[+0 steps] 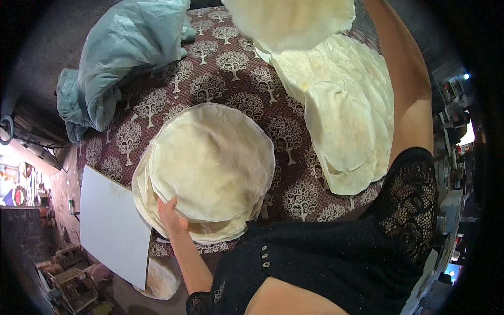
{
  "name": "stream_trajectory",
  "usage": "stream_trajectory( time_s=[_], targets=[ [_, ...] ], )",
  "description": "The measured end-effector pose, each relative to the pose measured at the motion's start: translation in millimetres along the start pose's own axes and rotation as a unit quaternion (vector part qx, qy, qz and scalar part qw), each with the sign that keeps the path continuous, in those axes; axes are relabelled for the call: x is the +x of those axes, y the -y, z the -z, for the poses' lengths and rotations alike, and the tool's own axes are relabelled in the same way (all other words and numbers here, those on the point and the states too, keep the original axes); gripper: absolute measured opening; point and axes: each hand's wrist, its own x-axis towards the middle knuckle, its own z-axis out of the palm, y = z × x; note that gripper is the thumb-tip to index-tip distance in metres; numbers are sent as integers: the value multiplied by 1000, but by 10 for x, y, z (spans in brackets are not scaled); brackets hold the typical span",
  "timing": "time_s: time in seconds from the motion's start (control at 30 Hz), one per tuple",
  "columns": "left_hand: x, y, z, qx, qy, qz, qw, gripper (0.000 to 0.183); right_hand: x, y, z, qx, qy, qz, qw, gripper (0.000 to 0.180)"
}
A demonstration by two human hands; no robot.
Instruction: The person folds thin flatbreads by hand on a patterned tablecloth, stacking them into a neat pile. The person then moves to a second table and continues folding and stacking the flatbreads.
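Before me lies a stack of thin round flatbread sheets [212, 157], pale cream and slightly wavy. My left hand [172, 217] grips the stack's lower left edge, with the thumb on top and the fingers partly hidden under the upper sheets. My right arm stretches to the top of the view, and its hand is out of view. Close to that arm, a round sheet [293, 21] is cut off by the upper rim, above a second pile; what holds it cannot be seen. That pile of overlapping, partly folded sheets [338, 118] spreads along the right side.
A maroon cloth [232, 63] with white tree prints covers the work surface. At the upper left sits a bundled translucent plastic sheet [130, 59]. A white board [112, 228] stands beside the stack at left, over a pale rounded item [159, 279]. Crates [76, 287] lie lower left.
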Motion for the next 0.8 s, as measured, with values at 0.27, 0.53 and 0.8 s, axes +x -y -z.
stream_trajectory(
  time_s=[0.27, 0.53, 0.8],
  targets=[
    [-100, 110, 117, -86, -8, 22, 996, 52, -1574, 804, -1796, -183, 213, 22, 960, 26],
    [-110, 51, 41, -185, 25, 91, 978, 53, -2834, 2707, -1921, 306, 220, -17, 926, 56],
    [-71, 19, -55, -201, 136, 52, 969, 45, -2965, 4111, -1727, 338, 210, -18, 917, 72]
  ],
)
